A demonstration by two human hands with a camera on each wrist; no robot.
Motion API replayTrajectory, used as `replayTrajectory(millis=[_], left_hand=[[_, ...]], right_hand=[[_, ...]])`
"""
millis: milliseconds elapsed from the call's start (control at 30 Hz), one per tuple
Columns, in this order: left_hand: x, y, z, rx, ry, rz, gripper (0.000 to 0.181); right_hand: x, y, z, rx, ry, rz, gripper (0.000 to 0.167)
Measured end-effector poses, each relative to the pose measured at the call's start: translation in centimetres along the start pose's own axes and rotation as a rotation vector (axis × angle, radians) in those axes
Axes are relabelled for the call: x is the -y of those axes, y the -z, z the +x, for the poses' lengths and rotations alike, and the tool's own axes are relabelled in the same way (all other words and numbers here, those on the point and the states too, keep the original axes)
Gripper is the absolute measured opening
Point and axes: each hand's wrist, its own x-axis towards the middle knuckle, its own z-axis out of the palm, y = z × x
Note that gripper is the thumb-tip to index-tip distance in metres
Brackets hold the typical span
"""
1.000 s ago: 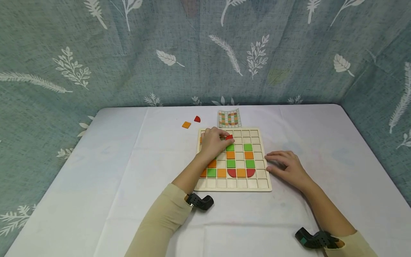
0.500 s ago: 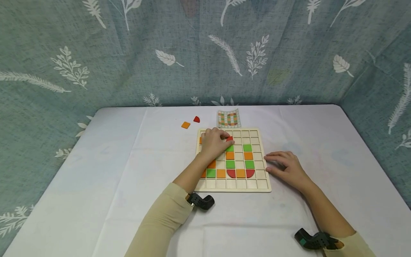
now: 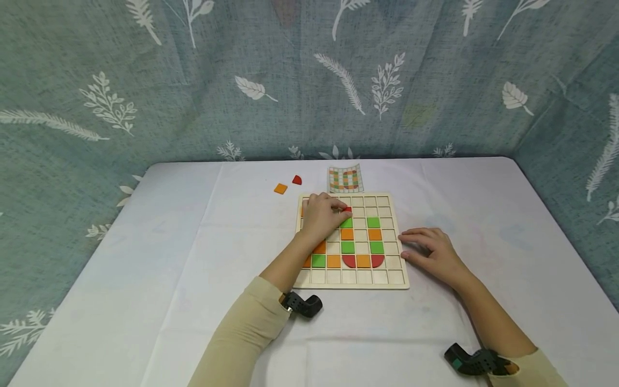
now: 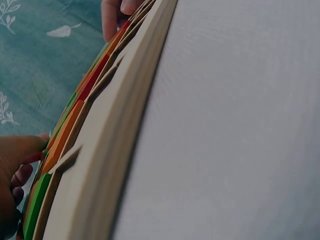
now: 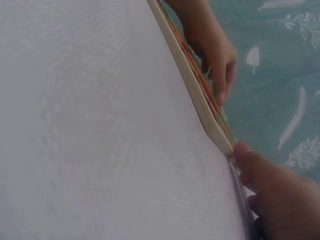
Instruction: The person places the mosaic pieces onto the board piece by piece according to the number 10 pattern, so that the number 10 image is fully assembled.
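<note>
A cream wooden grid board [image 3: 350, 286] lies on the white cloth, with orange and green squares and red rounded pieces in several cells. Over its upper left part, my left hand [image 3: 319, 217] pinches a small red tile [image 3: 347, 209] between thumb and fingers, just above a green square [image 3: 346, 222]. The tile's full shape is hidden by the fingers. My right hand [image 3: 432, 252] rests at the board's right edge, its fingertips and thumb touching the side, apart from each other. The left wrist view shows the board's edge [image 4: 115, 120] close up.
Behind the board lies a printed pattern card [image 3: 345, 178]. Farther left on the cloth are a loose orange square [image 3: 280, 188] and a red quarter-round tile [image 3: 297, 180]. A leaf-patterned curtain [image 3: 309, 97] hangs behind the table.
The red tile between my left thumb and fingers has tipped down lower toward its cell. My right hand and the board have stayed in place.
</note>
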Motion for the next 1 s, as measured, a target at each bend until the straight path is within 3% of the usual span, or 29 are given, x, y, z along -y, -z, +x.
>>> replayTrajectory(millis=[300,667,1000], left_hand=[[1.0,0.9,0.2,-0.055,0.050,-0.077,0.032],[2.5,2.9,0.4,-0.152,0.105,-0.172,0.033],[5.0,4.4,0.5,-0.229,0.176,-0.254,0.036]], right_hand=[[-0.2,-0.1,-0.1,-0.007,0.011,-0.006,0.037],[0.0,0.1,0.0,-0.001,0.003,0.003,0.037],[0.3,0.2,-0.1,0.008,-0.016,-0.023,0.035]])
